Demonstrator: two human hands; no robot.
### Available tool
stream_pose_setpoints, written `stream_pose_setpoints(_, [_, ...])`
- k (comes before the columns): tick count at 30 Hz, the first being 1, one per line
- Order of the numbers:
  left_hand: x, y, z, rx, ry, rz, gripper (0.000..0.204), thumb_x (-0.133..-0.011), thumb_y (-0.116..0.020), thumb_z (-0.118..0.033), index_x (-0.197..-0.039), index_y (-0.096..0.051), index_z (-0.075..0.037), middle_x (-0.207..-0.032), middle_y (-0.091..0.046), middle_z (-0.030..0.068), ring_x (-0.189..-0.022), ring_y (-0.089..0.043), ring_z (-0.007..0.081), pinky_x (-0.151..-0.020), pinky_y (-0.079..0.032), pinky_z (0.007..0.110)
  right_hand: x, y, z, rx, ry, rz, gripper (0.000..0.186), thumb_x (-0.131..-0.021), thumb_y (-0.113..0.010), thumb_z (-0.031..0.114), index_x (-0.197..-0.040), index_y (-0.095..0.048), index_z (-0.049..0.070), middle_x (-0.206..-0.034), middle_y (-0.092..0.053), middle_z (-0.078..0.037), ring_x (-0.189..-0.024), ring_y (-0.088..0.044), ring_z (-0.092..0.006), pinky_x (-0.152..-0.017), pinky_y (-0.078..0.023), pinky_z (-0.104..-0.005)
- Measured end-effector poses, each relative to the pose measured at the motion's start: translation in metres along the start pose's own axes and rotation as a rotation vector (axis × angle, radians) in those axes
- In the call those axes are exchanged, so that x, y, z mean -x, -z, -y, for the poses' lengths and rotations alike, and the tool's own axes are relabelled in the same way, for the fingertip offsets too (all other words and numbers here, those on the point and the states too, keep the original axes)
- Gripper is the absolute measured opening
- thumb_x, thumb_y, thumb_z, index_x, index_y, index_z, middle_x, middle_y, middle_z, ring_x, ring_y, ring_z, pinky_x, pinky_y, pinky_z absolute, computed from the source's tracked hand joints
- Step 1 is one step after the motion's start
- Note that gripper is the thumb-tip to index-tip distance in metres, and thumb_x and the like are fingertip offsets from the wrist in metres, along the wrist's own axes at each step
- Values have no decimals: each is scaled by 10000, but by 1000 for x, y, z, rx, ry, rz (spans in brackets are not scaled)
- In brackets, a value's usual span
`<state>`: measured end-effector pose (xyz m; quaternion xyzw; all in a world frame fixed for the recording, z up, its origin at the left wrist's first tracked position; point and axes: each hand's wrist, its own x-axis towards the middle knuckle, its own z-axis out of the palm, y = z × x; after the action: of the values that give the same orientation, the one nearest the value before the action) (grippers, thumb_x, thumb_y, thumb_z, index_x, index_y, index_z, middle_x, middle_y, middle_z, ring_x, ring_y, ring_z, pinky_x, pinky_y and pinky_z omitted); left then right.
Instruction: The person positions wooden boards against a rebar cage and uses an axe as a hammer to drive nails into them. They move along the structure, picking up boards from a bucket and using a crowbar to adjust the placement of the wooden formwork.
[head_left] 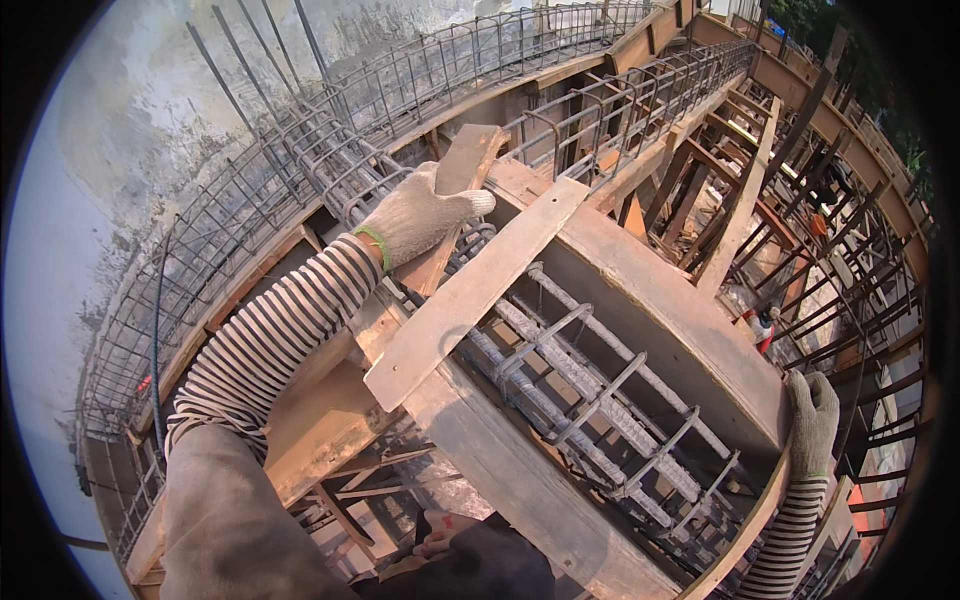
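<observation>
My left hand, in a knitted glove with a green cuff, grips a short wooden plank lying crosswise over a timber beam form, its thumb extended along the plank. A second wooden cross piece spans the form nearer me. Inside the form lies a rebar cage with several long bars and stirrups, between a far side board and a near side board. My right hand, also gloved, grips the end of the far side board at the lower right, its fingertips partly hidden.
Curved rebar cages run along a plastered wall at upper left. Timber shoring, loose planks and drops between framing fill the right side and below. A small red-and-white figure, possibly a person, is partly visible beyond the form.
</observation>
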<state>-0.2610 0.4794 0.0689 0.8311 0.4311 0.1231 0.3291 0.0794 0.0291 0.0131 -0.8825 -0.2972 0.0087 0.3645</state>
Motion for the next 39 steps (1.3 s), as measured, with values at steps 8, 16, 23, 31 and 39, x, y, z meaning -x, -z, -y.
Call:
stream_pose_setpoints(8, [2,9,-3,225,-90,-27,667,-910,-728,-600,-1113,-645,30,-904,-678,65,-620,-625,94,-568,-537,254,2,3,4,-34,-40,7,310,-1021,-682,217,-827,-554,12,-752,-438,27,-725,-386,-88,-650,-353,-278])
stream_pose_setpoints(16, [31,-34,-10,471,37,286,527,-937,-706,-511,-1073,-701,-2,-970,-676,48,-873,-622,143,-822,-526,322,0,7,5,12,-15,-9,333,-1019,-678,227,-825,-532,-2,-761,-451,12,-744,-394,-94,-671,-369,-285])
stream_pose_setpoints(23, [52,-65,-59,153,-40,373,671,-896,-740,-530,-1230,-669,47,-1011,-715,145,-950,-698,192,-825,-554,332,1,3,-4,-48,-29,4,322,-1030,-669,225,-831,-553,0,-758,-456,-1,-737,-401,-102,-674,-373,-286])
stream_pose_setpoints(31, [31,-27,-25,2,-97,106,824,-858,-776,-556,-1320,-576,96,-1126,-705,218,-1048,-723,295,-938,-583,397,2,1,3,-45,-21,11,318,-1039,-663,223,-826,-574,5,-763,-464,13,-728,-402,-93,-671,-381,-282])
stream_pose_setpoints(39, [42,-62,-14,-167,-42,147,792,-867,-799,-452,-1381,-539,91,-1149,-700,217,-1022,-727,269,-907,-572,381,4,2,8,-56,1,0,323,-1039,-658,225,-824,-536,17,-771,-422,17,-745,-375,-89,-672,-358,-278])
